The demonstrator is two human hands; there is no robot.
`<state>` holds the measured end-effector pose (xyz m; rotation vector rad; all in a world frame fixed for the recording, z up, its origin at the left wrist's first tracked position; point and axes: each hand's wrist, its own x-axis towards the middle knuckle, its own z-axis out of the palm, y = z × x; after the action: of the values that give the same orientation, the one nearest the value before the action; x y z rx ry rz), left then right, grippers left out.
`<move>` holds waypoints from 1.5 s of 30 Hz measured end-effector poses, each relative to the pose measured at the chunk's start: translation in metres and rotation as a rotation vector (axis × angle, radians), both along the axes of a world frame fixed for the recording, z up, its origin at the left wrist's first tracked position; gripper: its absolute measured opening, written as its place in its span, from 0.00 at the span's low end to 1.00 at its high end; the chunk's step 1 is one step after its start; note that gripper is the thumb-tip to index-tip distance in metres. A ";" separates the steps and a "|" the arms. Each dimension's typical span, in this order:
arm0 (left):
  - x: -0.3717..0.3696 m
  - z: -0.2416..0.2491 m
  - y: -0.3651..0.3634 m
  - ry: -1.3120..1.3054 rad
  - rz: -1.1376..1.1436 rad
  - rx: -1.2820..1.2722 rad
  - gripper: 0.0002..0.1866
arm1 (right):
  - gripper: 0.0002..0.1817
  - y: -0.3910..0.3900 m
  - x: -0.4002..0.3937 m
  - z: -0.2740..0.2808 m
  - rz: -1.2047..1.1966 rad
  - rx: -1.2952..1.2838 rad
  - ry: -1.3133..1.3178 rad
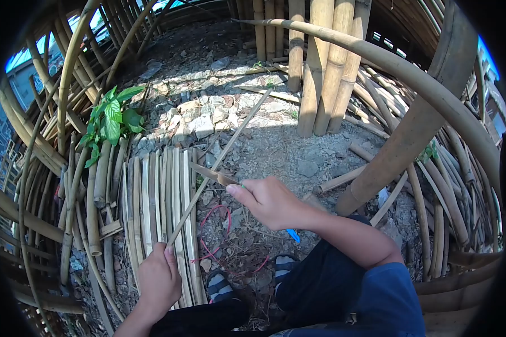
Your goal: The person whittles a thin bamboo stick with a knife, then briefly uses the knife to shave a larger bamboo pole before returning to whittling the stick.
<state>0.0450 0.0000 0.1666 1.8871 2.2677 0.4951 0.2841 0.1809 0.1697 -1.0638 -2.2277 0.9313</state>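
My left hand (158, 276) is closed around the lower end of a thin bamboo strip (230, 141), which slants up and away to the right. In my right hand (269, 202) is a knife (215, 175), its blade lying across the strip and pointing left. The fingers of that hand are wrapped round the handle, which is mostly hidden. Beneath and left of the strip lies a row of split bamboo strips (152, 196) on the ground. A loop of pink string (229, 220) rests beside them.
Thick bamboo poles (320, 73) stand ahead, and a leaning pole (393, 146) rises on the right. One curved pole (376, 51) arches overhead. A green leafy plant (112, 118) grows at left. Stones (201, 124) cover the ground ahead. A blue object (293, 235) lies near my feet.
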 end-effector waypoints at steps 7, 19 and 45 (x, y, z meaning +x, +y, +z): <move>0.000 0.004 -0.007 -0.029 -0.008 0.008 0.17 | 0.37 0.056 0.018 -0.003 -0.187 0.115 -0.102; 0.001 -0.001 0.001 -0.024 -0.017 -0.064 0.16 | 0.38 0.052 0.014 -0.009 -0.114 0.107 -0.168; -0.005 0.005 -0.006 -0.122 -0.057 -0.003 0.17 | 0.36 0.028 0.011 0.006 -0.078 0.039 -0.060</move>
<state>0.0401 -0.0062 0.1713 1.8603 2.1310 0.5808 0.2952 0.2086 0.1759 -1.1658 -2.2258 0.8296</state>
